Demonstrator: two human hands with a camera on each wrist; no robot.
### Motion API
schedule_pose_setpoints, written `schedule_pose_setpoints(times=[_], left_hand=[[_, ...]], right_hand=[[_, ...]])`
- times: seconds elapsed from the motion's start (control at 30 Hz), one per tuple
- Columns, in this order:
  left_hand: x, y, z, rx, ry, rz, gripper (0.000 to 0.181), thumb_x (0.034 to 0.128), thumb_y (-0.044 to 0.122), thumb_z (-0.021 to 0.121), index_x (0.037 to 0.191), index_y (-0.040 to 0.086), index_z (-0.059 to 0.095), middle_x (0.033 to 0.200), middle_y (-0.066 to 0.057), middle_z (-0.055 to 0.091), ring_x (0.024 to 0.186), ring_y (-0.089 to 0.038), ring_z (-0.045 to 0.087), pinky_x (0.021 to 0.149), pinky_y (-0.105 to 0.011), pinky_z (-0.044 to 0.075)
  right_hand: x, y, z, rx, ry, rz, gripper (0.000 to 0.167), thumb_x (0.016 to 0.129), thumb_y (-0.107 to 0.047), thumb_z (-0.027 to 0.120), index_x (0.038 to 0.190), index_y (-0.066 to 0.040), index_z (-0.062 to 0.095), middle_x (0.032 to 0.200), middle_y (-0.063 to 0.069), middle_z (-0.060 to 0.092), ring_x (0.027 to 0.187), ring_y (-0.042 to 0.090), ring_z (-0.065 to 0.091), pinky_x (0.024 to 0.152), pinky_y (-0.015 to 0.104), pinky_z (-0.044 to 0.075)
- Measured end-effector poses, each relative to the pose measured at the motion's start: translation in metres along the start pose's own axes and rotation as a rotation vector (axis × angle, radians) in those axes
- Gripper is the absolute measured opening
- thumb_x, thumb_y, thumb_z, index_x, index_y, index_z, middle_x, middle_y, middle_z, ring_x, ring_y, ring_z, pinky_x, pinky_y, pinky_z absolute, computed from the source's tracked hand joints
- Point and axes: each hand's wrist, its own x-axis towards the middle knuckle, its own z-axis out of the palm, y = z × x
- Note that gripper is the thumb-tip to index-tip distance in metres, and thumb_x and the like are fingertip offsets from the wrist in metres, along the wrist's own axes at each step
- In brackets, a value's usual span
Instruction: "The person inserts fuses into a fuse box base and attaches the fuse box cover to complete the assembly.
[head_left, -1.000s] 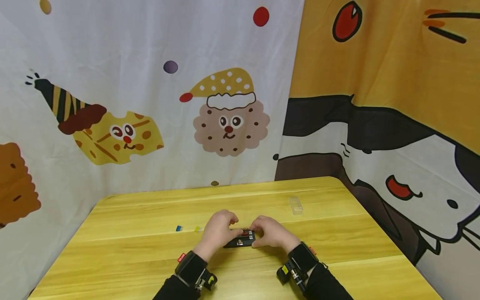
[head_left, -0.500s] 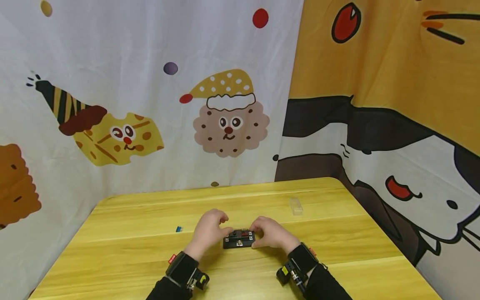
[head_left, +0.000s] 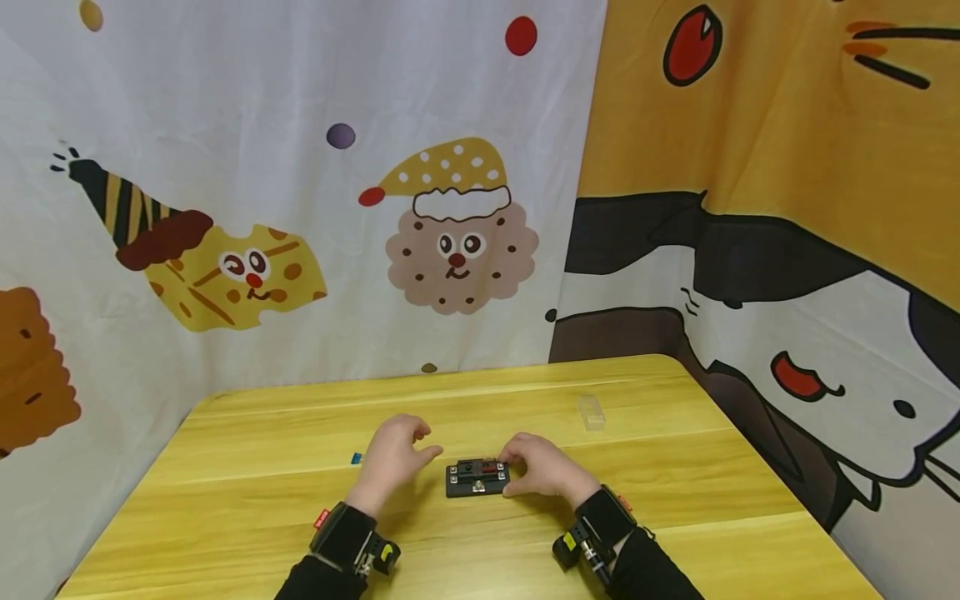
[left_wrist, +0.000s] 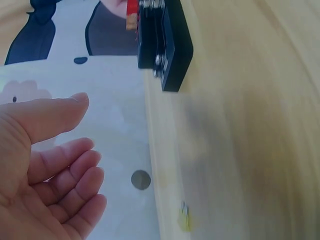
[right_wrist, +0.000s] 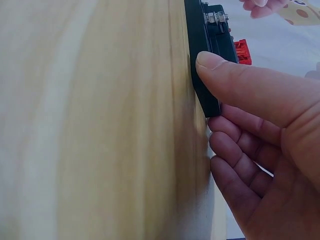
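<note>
cartoon-printed curtains [head_left: 450,100] are hanging behind a wood-grain table [head_left: 480,558]. the black block [head_left: 477,478] is lying flat between both hands, a red part [right_wrist: 242,52] rising from its top. the right hand [head_left: 547,465] is reaching in from the right and pinching the block's right end, thumb on the near side, fingers on the far side. the left hand [head_left: 392,462] is hovering empty just left of the block, fingers bending loosely, thumb standing apart from them. a blue piece [head_left: 356,458] and a yellow piece [left_wrist: 185,220] are lying near it; a clear box [head_left: 592,412] is sitting farther back. red tags [head_left: 321,519] are showing on the wrist straps [head_left: 343,537], their marks too small to read.
</note>
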Motion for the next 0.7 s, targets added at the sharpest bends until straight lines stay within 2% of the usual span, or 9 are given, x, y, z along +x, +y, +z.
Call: schedule_pose_setpoints(times=[0.7], left_hand=[[-0.007, -0.040, -0.029, 0.002, 0.052, -0.071, 0.028, 0.0816, 0.016, 0.081, 0.100, -0.002, 0.071, 0.094, -0.014, 0.067, 0.084, -0.029, 0.064, 0.075, -0.045, 0.052]], right_hand=[[0.001, 0.001, 0.000, -0.007, -0.004, 0.006, 0.039, 0.074, -0.021, 0.088, 0.106, -0.009, 0.068, 0.104, -0.002, 0.060, 0.095, 0.017, 0.059, 0.090, 0.038, 0.048]])
